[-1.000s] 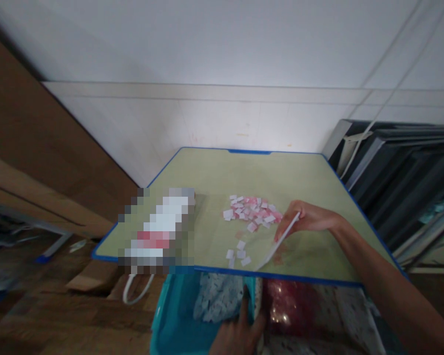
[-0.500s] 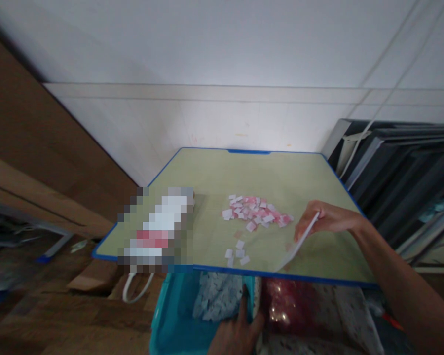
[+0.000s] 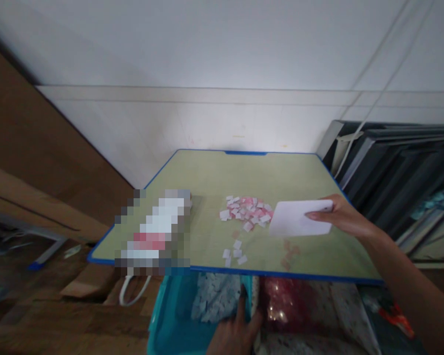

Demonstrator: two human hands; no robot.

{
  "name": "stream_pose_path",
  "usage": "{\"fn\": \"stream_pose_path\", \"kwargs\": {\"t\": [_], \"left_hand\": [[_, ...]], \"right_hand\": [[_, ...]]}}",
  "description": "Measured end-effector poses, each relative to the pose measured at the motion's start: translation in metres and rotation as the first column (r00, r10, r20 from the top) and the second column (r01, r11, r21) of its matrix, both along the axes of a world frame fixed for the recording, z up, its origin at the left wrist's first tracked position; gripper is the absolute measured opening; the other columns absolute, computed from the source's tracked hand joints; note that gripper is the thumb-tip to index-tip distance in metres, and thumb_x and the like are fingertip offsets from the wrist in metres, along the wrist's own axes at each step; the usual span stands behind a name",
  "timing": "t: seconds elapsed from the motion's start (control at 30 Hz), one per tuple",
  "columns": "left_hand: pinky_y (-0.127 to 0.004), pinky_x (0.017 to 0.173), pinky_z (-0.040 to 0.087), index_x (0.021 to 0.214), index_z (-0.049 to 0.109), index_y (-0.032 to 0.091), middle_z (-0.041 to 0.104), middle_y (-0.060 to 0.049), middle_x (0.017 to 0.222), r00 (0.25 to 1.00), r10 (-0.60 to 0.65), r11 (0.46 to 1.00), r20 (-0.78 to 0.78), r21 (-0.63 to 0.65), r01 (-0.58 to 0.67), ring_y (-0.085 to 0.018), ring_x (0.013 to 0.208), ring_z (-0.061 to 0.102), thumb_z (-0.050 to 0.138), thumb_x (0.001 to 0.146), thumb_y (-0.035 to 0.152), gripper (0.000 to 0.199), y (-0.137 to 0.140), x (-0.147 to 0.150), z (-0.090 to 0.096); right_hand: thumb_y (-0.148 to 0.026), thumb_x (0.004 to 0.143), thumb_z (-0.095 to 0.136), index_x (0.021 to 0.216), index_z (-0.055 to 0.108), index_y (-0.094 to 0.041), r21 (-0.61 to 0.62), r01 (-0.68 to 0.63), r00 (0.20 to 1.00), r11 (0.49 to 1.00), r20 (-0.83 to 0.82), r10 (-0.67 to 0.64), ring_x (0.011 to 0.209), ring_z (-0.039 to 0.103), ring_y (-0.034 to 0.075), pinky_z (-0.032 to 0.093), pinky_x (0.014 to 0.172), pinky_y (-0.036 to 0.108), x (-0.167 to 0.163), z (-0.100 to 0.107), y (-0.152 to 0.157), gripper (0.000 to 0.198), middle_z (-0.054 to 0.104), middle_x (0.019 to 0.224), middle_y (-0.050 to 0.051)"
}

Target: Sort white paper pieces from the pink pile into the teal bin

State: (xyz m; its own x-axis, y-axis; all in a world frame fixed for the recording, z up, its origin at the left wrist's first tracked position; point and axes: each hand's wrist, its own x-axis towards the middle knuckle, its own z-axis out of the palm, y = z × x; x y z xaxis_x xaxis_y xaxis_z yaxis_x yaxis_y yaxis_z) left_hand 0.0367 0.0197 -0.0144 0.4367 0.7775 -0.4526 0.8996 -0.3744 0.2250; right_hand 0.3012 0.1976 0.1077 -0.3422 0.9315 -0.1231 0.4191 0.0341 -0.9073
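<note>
The right hand [image 3: 340, 217] pinches a white sheet [image 3: 298, 218] in a closed grip, sheet jutting leftward.

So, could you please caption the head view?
Right hand holds a white card flat beside small paper pieces on a green table.

Dim, soft picture overall. The brightest patch is the wall [image 3: 244, 123] just behind the table [image 3: 214, 177], perhaps lit from above. Floor [image 3: 59, 315] and lower corners fall dark and smeared; straight lines bow near the edges. One patch is pixelated [image 3: 153, 231].
</note>
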Motion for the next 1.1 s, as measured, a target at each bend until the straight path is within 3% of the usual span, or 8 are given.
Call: {"fn": "stream_pose_path", "kwargs": {"t": [0.07, 0.23, 0.4, 0.5, 0.73, 0.87, 0.97, 1.1], "left_hand": [[-0.048, 0.054, 0.049, 0.126, 0.027, 0.03, 0.015, -0.028, 0.136, 1.0, 0.011, 1.0, -0.025, -0.001, -0.011, -0.035, 0.072, 0.061, 0.059, 0.064, 0.028, 0.07, -0.001, 0.0, -0.003], [-0.047, 0.053, 0.048, 0.125, 0.026, 0.033, 0.018, -0.029, 0.134, 0.999, 0.017, 0.999, -0.033, 0.033, -0.015, -0.034, 0.07, 0.061, 0.059, 0.063, 0.026, 0.07, -0.003, 0.0, -0.008], [-0.047, 0.056, 0.048, 0.119, 0.034, 0.029, 0.013, -0.031, 0.134, 1.0, 0.016, 1.0, -0.007, 0.018, -0.016, -0.036, 0.075, 0.06, 0.06, 0.062, 0.027, 0.062, -0.001, 0.0, -0.007], [-0.048, 0.056, 0.048, 0.122, 0.032, 0.03, 0.007, -0.032, 0.134, 1.0, 0.021, 1.0, -0.011, 0.024, -0.021, -0.037, 0.076, 0.06, 0.061, 0.062, 0.03, 0.066, -0.001, -0.001, -0.006], [-0.048, 0.055, 0.048, 0.129, 0.019, 0.033, 0.012, -0.033, 0.133, 1.0, 0.02, 1.0, -0.004, -0.005, -0.02, -0.035, 0.073, 0.061, 0.057, 0.066, 0.034, 0.074, -0.001, -0.001, -0.004], [-0.047, 0.055, 0.048, 0.126, 0.026, 0.032, 0.012, -0.031, 0.134, 0.999, 0.029, 1.0, -0.026, -0.002, -0.029, -0.034, 0.073, 0.061, 0.056, 0.065, 0.027, 0.068, -0.001, 0.0, -0.001], [-0.046, 0.058, 0.048, 0.123, 0.032, 0.029, 0.014, -0.031, 0.134, 0.999, 0.025, 1.0, -0.037, -0.004, -0.025, -0.036, 0.077, 0.06, 0.058, 0.064, 0.03, 0.065, -0.001, 0.0, 0.001], [-0.045, 0.058, 0.049, 0.126, 0.026, 0.03, 0.017, -0.032, 0.133, 1.0, 0.014, 1.0, -0.019, 0.0, -0.014, -0.035, 0.075, 0.061, 0.061, 0.062, 0.033, 0.072, -0.001, -0.001, -0.002]], "right_hand": [[-0.036, 0.059, 0.069, 0.067, 0.066, -0.009, -0.024, 0.037, 0.999, 0.999, 0.0, -0.037, 0.046, 0.052, 0.011, 0.039, 0.044, 0.021, -0.001, -0.005, -0.003, 0.028, 0.062, 0.055, 0.001], [-0.041, 0.059, 0.067, 0.07, 0.067, -0.008, -0.025, 0.052, 0.999, 0.998, 0.008, -0.052, 0.049, 0.053, 0.013, 0.04, 0.046, 0.023, -0.011, -0.015, -0.005, 0.035, 0.063, 0.058, 0.003], [-0.041, 0.062, 0.064, 0.064, 0.065, -0.008, 0.034, -0.159, 0.985, 0.987, 0.072, 0.156, 0.041, 0.041, 0.007, 0.028, 0.038, 0.018, -0.032, -0.007, -0.003, 0.034, 0.051, 0.046, -0.003], [-0.039, 0.063, 0.064, 0.067, 0.067, -0.008, 0.032, -0.287, 0.957, 0.957, 0.059, 0.285, 0.045, 0.044, 0.007, 0.031, 0.041, 0.018, -0.046, -0.001, 0.0, 0.032, 0.055, 0.05, -0.002], [-0.035, 0.07, 0.06, 0.085, 0.069, -0.007, 0.029, -0.6, 0.799, 0.799, 0.059, 0.598, 0.07, 0.06, 0.018, 0.045, 0.063, 0.025, -0.06, 0.012, 0.006, 0.032, 0.068, 0.077, 0.009], [-0.034, 0.074, 0.057, 0.089, 0.067, -0.006, 0.002, -0.653, 0.757, 0.757, 0.044, 0.652, 0.075, 0.062, 0.02, 0.046, 0.066, 0.026, -0.054, 0.02, 0.005, 0.033, 0.068, 0.083, 0.012], [-0.033, 0.073, 0.058, 0.089, 0.067, -0.004, -0.014, -0.643, 0.765, 0.766, 0.047, 0.642, 0.074, 0.062, 0.02, 0.046, 0.065, 0.025, -0.046, 0.021, 0.004, 0.034, 0.068, 0.082, 0.013], [-0.034, 0.074, 0.056, 0.089, 0.067, -0.003, -0.042, -0.638, 0.769, 0.769, 0.012, 0.639, 0.074, 0.061, 0.021, 0.045, 0.065, 0.027, -0.035, 0.019, 0.002, 0.036, 0.068, 0.081, 0.014]]}}
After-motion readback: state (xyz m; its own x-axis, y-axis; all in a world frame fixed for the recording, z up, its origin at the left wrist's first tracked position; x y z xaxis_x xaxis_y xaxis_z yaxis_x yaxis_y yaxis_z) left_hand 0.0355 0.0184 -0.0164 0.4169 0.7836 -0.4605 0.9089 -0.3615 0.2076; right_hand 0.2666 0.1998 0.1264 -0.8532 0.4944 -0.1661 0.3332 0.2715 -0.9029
